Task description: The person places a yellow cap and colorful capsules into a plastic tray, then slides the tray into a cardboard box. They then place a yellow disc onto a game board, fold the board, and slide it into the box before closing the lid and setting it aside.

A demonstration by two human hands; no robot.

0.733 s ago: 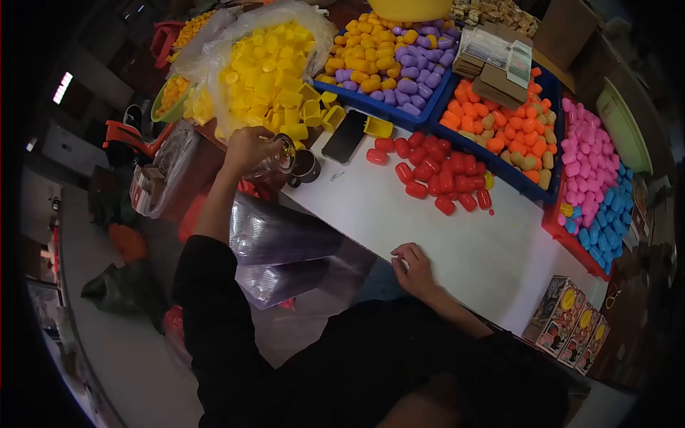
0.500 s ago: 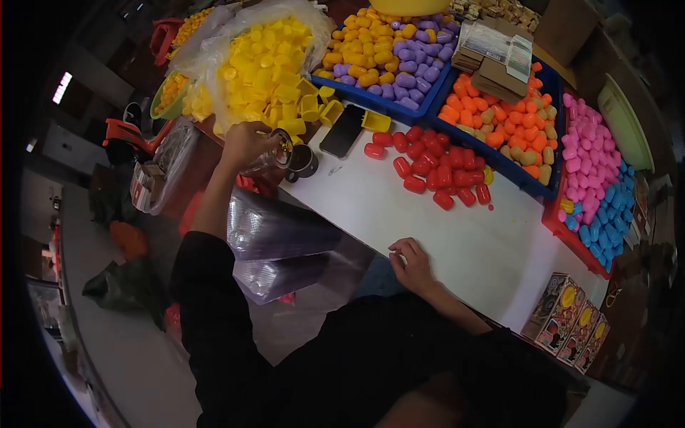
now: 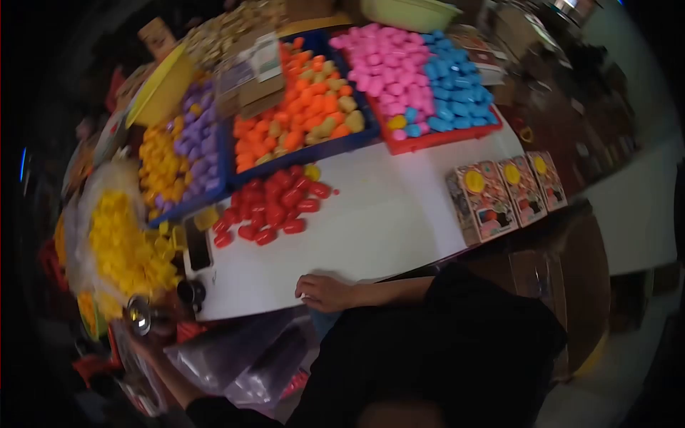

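Note:
At the lower left, my left hand [image 3: 145, 341] is closed on a clear glass container [image 3: 139, 314] with something yellowish inside; the hand is dim and blurred. A dark cup [image 3: 191, 292] stands close by at the table corner, below a dark phone [image 3: 198, 244]. My right hand [image 3: 325, 292] rests on the near edge of the white table [image 3: 371, 207], its fingers loosely bent and nothing seen in them. Beyond it lies a pile of red capsules [image 3: 275, 203]. Yellow plastic pieces [image 3: 128, 239] fill a clear bag beside the glass container.
Blue trays hold yellow and purple capsules [image 3: 200, 143] and orange and tan ones [image 3: 307, 107]. Pink and blue capsules sit in a red tray [image 3: 446, 139]. Several printed boxes [image 3: 492, 200] stand at the right edge. Clear plastic bags [image 3: 235, 357] hang below the table.
The view has swung to the right, so the table and trays appear turned and shifted left. My left hand still holds the glass container; my right hand stays at the table edge.

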